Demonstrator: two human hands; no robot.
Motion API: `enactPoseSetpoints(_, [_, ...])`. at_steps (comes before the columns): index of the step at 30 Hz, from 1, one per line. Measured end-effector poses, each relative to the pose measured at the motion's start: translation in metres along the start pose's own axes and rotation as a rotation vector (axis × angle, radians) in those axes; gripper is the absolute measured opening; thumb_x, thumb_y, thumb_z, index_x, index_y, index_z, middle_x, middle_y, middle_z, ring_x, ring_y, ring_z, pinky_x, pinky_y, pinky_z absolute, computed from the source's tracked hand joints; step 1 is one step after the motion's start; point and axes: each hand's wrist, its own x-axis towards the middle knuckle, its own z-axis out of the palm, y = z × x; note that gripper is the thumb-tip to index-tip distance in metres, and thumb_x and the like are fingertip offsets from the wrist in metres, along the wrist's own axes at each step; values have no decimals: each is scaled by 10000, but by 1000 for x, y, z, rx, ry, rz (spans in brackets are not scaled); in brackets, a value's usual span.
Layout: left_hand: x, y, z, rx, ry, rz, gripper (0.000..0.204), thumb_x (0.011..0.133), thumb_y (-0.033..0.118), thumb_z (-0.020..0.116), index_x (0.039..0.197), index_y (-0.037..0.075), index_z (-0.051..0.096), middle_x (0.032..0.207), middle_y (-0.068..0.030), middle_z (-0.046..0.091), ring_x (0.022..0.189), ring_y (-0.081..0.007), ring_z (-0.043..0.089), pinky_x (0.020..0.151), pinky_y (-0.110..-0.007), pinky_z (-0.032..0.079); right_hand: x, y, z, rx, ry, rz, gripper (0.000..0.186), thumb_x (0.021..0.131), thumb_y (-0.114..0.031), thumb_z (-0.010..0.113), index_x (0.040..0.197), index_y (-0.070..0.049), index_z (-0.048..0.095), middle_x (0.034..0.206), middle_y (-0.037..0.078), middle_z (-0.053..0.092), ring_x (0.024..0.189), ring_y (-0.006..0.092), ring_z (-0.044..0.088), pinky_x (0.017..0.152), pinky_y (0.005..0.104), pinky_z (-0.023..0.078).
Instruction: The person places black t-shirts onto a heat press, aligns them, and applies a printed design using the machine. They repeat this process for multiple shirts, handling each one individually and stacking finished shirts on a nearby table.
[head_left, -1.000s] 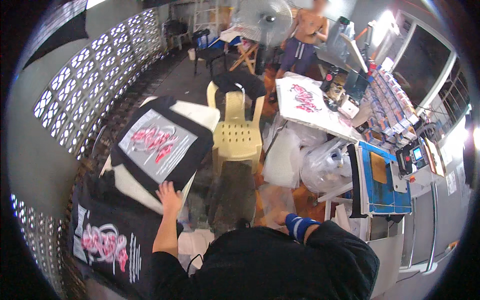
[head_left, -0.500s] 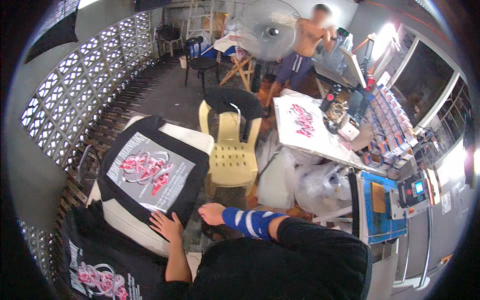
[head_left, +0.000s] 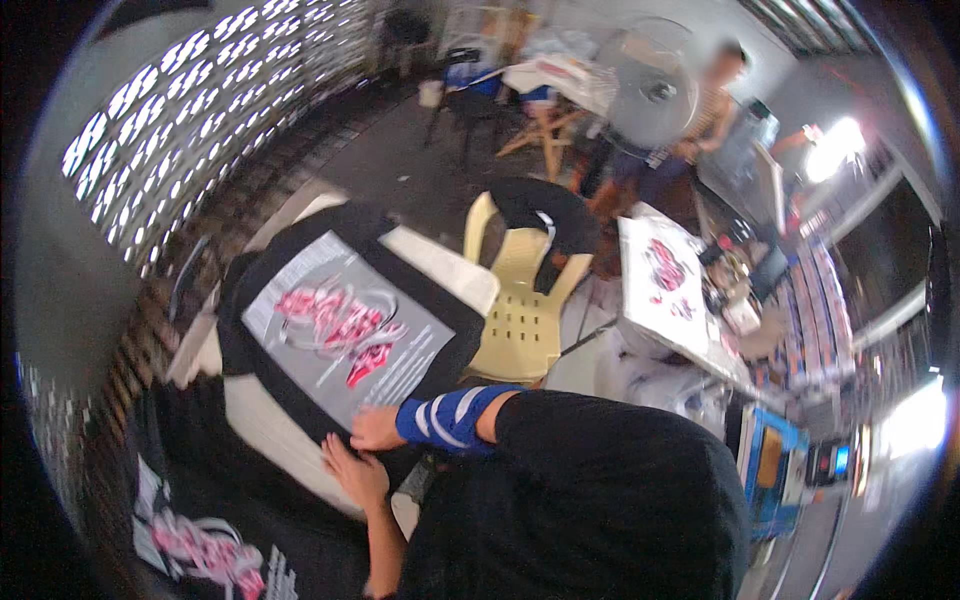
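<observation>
A black T-shirt lies flat on a pale board, with a large grey rectangular print of pink and red artwork facing up. My right hand, below a blue-and-white wristband, rests at the print's near corner. Its fingers are curled together, and what they pinch, if anything, is hidden. Beside it, my left hand lies over the shirt's near edge with fingers stretched out, nearly touching the right hand. A second black T-shirt with a similar print hangs at the lower left.
Past the board stands a yellow plastic chair with black cloth over its back. To the right, a table bears a white printed sheet and assorted items. A fan and another person are farther back. A blue-framed machine stands at right.
My right hand has moved left onto the print's near corner. My left hand has shifted slightly nearer, its fingers closer together. The whole view has swung left and blurred.
</observation>
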Motion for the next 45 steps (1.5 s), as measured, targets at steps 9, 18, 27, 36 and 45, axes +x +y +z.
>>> enactPoseSetpoints(9, [-4,-13,10,270,-119,-1,680,963,349,549,1541,32,382,1631,-137,341,1540,-314,238,1245,-596,92,-16,53,20,835,234,1065,224,875,-75,628,1078,-38,716,861,165,732,835,261,720,735,389,555])
enactPoseSetpoints(18, [-1,19,0,280,-159,-122,623,928,289,615,1464,18,449,1569,-149,398,1503,-320,296,1199,-693,86,-62,252,9,1038,682,1441,337,892,-12,659,1227,-7,623,1008,79,686,811,141,661,691,300,554])
enactPoseSetpoints(27, [133,40,43,-43,-42,177,446,891,179,652,1296,11,566,1397,-170,535,1439,-387,376,1229,-593,187,-56,97,-74,878,173,564,524,878,-238,774,1312,-28,571,1109,175,700,988,352,687,878,444,540])
enactPoseSetpoints(36, [134,20,55,343,19,-61,698,954,424,562,1534,67,411,1613,-116,376,1516,-359,272,1247,-583,120,-84,286,-22,772,78,1088,235,878,-259,759,916,-27,763,791,183,737,680,312,720,658,440,559])
enactPoseSetpoints(45, [112,30,46,350,-24,-131,683,964,401,549,1552,90,391,1632,-91,350,1534,-327,242,1258,-559,95,-216,531,-96,323,120,1358,314,861,-369,673,1026,-127,786,1052,158,752,989,337,715,892,447,548])
